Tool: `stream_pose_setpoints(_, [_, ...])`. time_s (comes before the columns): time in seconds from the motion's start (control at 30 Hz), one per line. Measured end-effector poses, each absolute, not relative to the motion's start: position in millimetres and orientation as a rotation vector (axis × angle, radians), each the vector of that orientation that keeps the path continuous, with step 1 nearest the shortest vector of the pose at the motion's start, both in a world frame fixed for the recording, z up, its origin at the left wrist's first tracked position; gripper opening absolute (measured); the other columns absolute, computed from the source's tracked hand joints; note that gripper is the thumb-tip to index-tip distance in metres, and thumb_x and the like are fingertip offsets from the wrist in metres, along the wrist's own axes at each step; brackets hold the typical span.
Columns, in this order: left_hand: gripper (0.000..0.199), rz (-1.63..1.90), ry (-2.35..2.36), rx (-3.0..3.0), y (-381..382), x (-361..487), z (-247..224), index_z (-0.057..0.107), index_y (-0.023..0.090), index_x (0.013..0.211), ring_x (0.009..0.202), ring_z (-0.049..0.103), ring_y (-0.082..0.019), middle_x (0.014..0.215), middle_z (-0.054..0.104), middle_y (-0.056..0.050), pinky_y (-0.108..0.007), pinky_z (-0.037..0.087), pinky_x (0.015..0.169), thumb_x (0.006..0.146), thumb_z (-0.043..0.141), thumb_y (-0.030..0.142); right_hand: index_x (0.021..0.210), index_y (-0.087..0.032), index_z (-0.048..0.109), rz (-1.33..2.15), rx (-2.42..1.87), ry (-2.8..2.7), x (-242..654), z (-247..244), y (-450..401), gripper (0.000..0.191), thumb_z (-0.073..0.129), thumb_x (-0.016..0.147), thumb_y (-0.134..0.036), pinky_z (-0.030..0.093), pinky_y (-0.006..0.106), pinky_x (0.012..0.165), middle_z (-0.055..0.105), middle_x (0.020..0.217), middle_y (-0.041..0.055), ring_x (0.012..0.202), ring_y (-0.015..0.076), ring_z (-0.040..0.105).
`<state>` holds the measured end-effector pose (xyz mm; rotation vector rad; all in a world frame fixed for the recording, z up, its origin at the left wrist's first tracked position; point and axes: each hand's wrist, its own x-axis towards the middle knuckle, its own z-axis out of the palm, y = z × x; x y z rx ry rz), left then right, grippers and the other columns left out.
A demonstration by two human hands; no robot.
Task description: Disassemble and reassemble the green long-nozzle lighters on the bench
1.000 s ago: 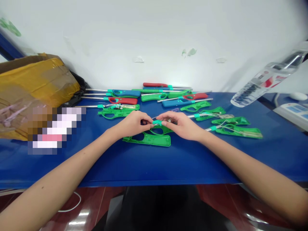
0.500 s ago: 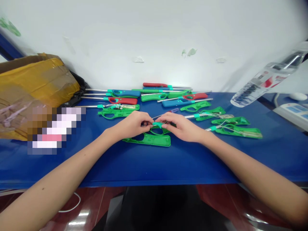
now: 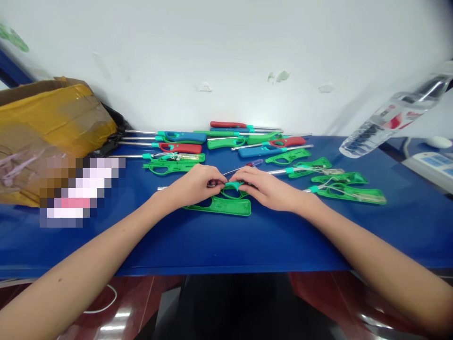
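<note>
My left hand (image 3: 203,185) and my right hand (image 3: 260,188) meet at the middle of the blue table, fingers pinched on a green lighter (image 3: 234,187) with a teal collar. Its metal tube (image 3: 162,189) sticks out left, from behind my left hand. Just in front of my hands lies an empty green shell half (image 3: 226,206). Behind them rests a screwdriver (image 3: 255,163) with a purple and red handle. My fingers partly hide the held lighter.
Several red, blue and green lighters (image 3: 184,137) lie along the wall. Opened green ones (image 3: 354,191) are at the right. A taped carton (image 3: 53,127) stands left. A water bottle (image 3: 382,123) and a white device (image 3: 433,163) are at the far right.
The metal tube now shows to the left of my left hand. My fingertips and the teal collar have shifted slightly to the right.
</note>
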<state>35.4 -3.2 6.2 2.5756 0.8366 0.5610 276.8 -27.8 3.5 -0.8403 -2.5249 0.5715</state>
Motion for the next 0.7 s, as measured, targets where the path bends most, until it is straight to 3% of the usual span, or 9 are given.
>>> stream_pose_setpoints(0.37, [0.019, 0.587, 0.908, 2.498, -2.6, 37.1, 2.9, 0.075, 0.017, 0.095, 0.066, 0.058, -0.012, 0.08, 0.07, -0.002, -0.022, 0.044, 0.064, 0.084, 0.059, 0.021, 0.122, -0.021, 0.061, 0.273, -0.856, -2.664, 276.8, 5.1, -32.3, 0.03, 0.042, 0.1, -0.024, 0.05, 0.043, 0.095, 0.063, 0.12, 0.0125, 0.108, 0.0263, 0.06])
stream_pose_setpoints(0.7, [0.02, 0.58, 0.877, 2.575, -4.1, 36.3, 2.9, 0.073, 0.017, 0.097, 0.069, 0.058, -0.013, 0.081, 0.066, -0.003, -0.023, 0.043, 0.066, 0.088, 0.057, 0.021, 0.12, -0.021, 0.064, 0.261, -0.842, -2.646, 277.8, 4.6, -32.6, 0.029, 0.044, 0.099, -0.026, 0.05, 0.042, 0.095, 0.064, 0.119, 0.0119, 0.108, 0.0258, 0.061])
